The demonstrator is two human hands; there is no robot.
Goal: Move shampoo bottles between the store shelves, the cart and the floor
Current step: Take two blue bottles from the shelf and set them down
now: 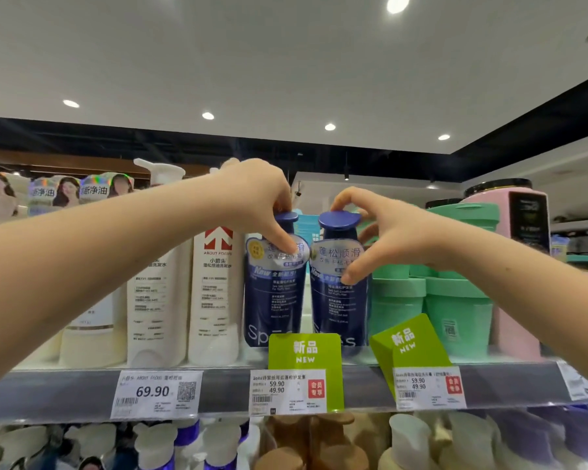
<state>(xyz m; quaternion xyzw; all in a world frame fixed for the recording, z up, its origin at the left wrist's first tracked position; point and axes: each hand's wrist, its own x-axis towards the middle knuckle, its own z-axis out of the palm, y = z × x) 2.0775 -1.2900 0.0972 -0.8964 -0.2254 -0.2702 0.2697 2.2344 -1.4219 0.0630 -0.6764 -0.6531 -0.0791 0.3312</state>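
Two navy shampoo bottles (275, 293) with white lettering; beside them white bottles (214, 300), mint-green tubs (455, 320), lime-green tags (304, 351).

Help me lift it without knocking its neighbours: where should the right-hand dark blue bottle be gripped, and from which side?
Probably grip the right blue bottle at its narrow shoulder under the cap, coming from the front and above. The left blue bottle and the green tubs hem in its sides, and a green tag partly covers its base.
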